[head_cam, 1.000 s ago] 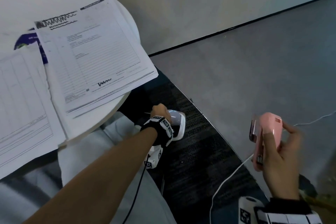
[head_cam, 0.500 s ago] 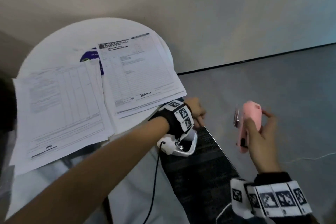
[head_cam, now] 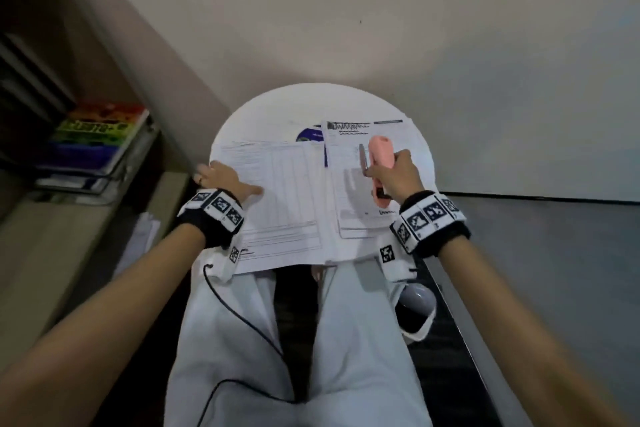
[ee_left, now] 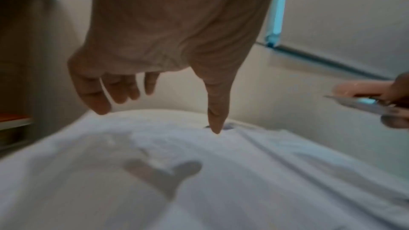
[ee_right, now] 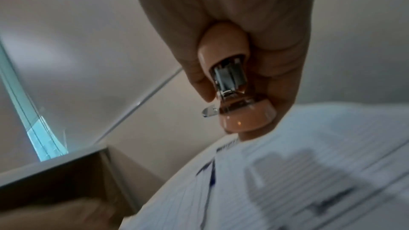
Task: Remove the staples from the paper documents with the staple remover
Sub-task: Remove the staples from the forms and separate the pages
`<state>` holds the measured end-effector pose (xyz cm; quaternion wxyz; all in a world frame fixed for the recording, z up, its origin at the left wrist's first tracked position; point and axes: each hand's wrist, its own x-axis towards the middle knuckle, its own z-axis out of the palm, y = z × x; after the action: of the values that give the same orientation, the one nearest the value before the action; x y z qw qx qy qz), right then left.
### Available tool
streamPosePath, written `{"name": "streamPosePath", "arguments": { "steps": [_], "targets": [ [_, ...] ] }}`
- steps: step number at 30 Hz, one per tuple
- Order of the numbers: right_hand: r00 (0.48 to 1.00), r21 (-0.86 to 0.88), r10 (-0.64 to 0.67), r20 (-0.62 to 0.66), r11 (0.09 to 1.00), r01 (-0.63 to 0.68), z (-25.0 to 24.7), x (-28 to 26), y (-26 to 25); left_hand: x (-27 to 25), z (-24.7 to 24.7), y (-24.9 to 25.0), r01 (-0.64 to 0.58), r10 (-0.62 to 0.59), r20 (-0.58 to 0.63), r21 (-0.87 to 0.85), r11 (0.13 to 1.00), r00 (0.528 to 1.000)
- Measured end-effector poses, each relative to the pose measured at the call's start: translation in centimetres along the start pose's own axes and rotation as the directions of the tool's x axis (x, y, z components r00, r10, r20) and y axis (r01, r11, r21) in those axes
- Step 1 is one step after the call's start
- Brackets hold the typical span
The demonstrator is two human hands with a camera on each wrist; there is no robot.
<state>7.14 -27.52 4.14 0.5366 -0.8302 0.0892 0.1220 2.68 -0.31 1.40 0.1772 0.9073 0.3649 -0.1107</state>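
Two printed paper documents lie side by side on a small round white table (head_cam: 263, 107): a left document (head_cam: 287, 198) and a right document (head_cam: 349, 184). My left hand (head_cam: 221, 178) hovers with spread fingers over the left document's left edge; the left wrist view shows the same left hand (ee_left: 159, 83) just above the paper (ee_left: 221, 181), holding nothing. My right hand (head_cam: 394, 177) grips a pink staple remover (head_cam: 379, 156) with a metal blade, held above the right document. In the right wrist view the staple remover (ee_right: 234, 93) sits in the right hand's curled fingers.
A shelf unit with a rainbow-coloured book stack (head_cam: 100, 135) stands at the left. A dark blue item (head_cam: 310, 135) peeks from under the papers. My white-trousered legs (head_cam: 242, 340) sit under the table, with a black cable (head_cam: 239, 319) across them. Grey floor (head_cam: 554, 270) lies to the right.
My view swung from the floor to the table. My left hand rose from below the table edge to the left document. My right hand carried the staple remover over the right document.
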Motion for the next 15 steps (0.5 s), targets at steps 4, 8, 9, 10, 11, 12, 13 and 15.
{"name": "streamPosePath", "arguments": {
  "steps": [4,8,9,10,11,12,13,15],
  "targets": [
    [0.983,-0.102,0.063,0.174,0.994,-0.046,5.9,2.3,-0.4,1.4,1.7,-4.6,0.13,-0.109,0.13,-0.169,0.977,0.986],
    [0.971,-0.277,0.044,0.235,0.961,0.024,10.1,2.8,0.1,1.7,2.1,-4.6,-0.004,-0.019,-0.052,-0.425,0.905,0.998],
    [0.969,-0.298,0.041,0.242,0.954,0.034,10.8,3.1,0.4,1.8,1.9,-4.4,-0.068,0.017,-0.112,-0.468,0.881,0.994],
    [0.967,-0.314,0.038,0.251,0.948,0.044,11.3,3.1,0.5,2.3,1.9,-4.6,-0.136,0.062,-0.162,-0.505,0.852,0.985],
    [0.965,-0.317,0.035,0.259,0.947,0.051,11.6,3.2,0.6,2.6,1.8,-4.6,-0.211,0.117,-0.205,-0.529,0.822,0.972],
    [0.966,-0.317,0.021,0.258,0.946,0.064,11.9,3.2,0.5,2.9,1.8,-4.7,-0.272,0.161,-0.243,-0.549,0.79,0.957],
    [0.967,-0.322,0.009,0.253,0.944,0.075,11.9,2.9,0.4,3.0,1.8,-4.8,-0.323,0.199,-0.271,-0.565,0.759,0.942],
    [0.971,-0.35,-0.006,0.241,0.932,0.092,12.0,2.9,0.7,2.9,1.7,-4.9,-0.394,0.244,-0.327,-0.555,0.733,0.913]
  ]
}}
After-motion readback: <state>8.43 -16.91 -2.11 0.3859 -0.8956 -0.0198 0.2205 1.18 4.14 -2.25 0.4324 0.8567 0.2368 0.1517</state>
